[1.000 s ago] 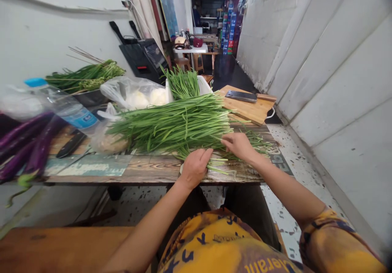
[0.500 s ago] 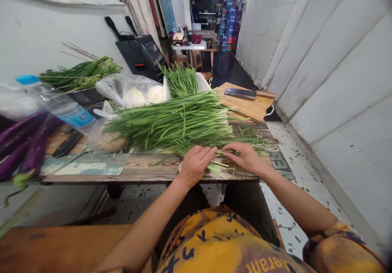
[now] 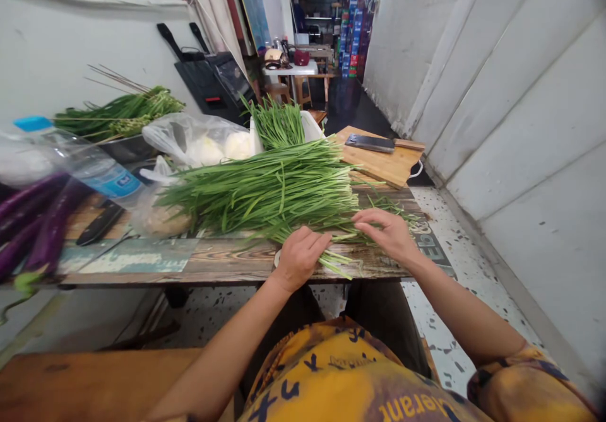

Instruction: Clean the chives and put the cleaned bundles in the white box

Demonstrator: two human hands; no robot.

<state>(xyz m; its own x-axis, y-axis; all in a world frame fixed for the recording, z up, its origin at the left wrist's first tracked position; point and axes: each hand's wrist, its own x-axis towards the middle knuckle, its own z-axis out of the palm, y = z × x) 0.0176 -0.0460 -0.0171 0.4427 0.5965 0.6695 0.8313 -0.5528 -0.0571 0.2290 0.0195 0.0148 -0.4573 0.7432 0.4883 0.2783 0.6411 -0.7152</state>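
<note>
A small bunch of garlic chives [image 3: 337,262] is held under my left hand [image 3: 301,257], near the table's front edge. Its pale stem ends stick out to the right of the curled fingers. My right hand [image 3: 389,236] hovers a little right of those stems, fingers bent and thumb apart, with nothing visible in it. Just behind both hands lies a large heap of garlic chives [image 3: 265,188], white ends to the right. Loose green scraps [image 3: 391,205] are scattered beyond my right hand.
On the left are eggplants [image 3: 47,226], a black-handled knife [image 3: 100,222], a water bottle [image 3: 101,173] and bagged vegetables [image 3: 163,211]. A white container [image 3: 311,125] of chives stands behind the heap. A cleaver [image 3: 370,143] rests on a cutting board [image 3: 374,164] at the back right.
My right hand has drawn back slightly to the right and up, away from the stems, and its fingers have parted. My left hand stays on its bunch.
</note>
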